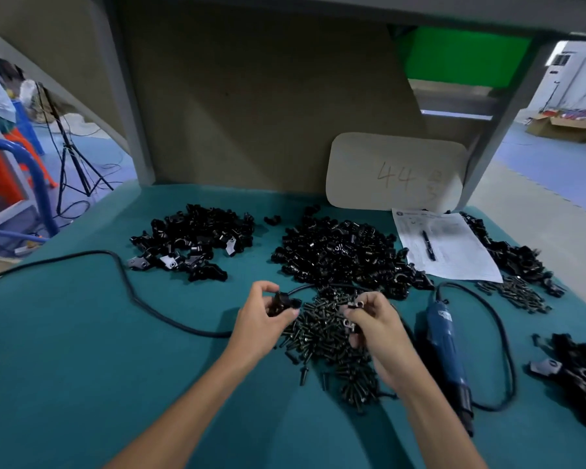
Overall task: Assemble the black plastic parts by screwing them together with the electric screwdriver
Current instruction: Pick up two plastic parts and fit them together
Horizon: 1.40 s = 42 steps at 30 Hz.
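Note:
My left hand (261, 319) grips a black plastic part (281, 304) between thumb and fingers, just left of the screw pile (325, 336). Over that pile, my right hand (374, 324) pinches a small black clamp piece (354, 306) and holds another small piece (349, 324) lower in its fingers. The blue electric screwdriver (445, 346) lies on the green table to the right of my right hand, untouched. One heap of black parts (193, 240) lies at the back left and another (339, 255) at the back centre.
The screwdriver's black cable (126, 282) loops across the green table (82, 350) on the left. A paper sheet with a pen (444, 245) lies at the back right, with more black parts (508, 252) and screws (518, 294) beyond it. Finished-looking pieces (579, 377) sit at the right edge. A cardboard sign (396, 170) leans on the back wall.

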Motion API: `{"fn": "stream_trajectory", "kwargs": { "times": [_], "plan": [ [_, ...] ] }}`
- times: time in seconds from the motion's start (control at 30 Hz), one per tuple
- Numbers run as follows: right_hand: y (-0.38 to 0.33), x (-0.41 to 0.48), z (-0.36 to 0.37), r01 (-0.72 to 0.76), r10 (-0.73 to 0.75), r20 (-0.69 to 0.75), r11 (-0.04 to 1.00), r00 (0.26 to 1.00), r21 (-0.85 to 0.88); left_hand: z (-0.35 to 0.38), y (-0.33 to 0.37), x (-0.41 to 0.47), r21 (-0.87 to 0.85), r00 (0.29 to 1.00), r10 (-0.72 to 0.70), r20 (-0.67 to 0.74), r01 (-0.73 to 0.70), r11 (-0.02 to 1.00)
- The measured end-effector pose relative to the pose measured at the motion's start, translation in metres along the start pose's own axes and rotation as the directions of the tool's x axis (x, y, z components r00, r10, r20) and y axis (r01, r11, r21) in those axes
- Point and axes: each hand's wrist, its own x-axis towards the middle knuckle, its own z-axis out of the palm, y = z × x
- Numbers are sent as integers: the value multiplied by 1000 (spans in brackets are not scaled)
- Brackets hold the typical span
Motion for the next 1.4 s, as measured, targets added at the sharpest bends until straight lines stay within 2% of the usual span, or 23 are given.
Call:
{"fn": "stream_trajectory", "kwargs": {
  "times": [0.13,0.27,0.33,0.4,0.43,0.6,0.77,0.9,1.1,1.23,1.4],
  "plan": [
    [8,-18,8,-83,83,9,991,997,105,8,-1,-21,-101,998,-20,64,26,995],
    [9,-27,9,-153,131,89,932,987,329,9,7,-25,-174,998,-30,61,41,984],
    [8,-28,8,-190,140,135,832,981,522,11,11,-22,-391,988,-108,114,144,909],
    [7,-32,8,-207,144,151,764,978,611,12,14,-22,-547,964,-162,212,254,797],
    [7,-34,8,-208,141,156,757,978,619,12,12,-22,-549,961,-158,229,262,794],
    [9,-47,10,-195,130,154,800,979,568,14,6,-30,-402,976,-111,187,180,898],
    [11,-54,8,-166,115,129,824,985,542,15,11,-36,-159,964,-111,243,153,975],
    [9,-58,3,-159,78,169,826,982,541,13,18,-39,-285,958,-8,287,93,954],
    [11,-59,4,-131,55,169,869,984,478,14,21,-46,-340,927,-81,366,214,916],
    [11,-57,7,-107,49,134,876,990,470,18,14,-54,-228,935,69,349,13,974],
    [15,-54,14,-142,100,109,849,989,509,24,12,-60,-199,934,116,338,-50,979]
  ]
}}
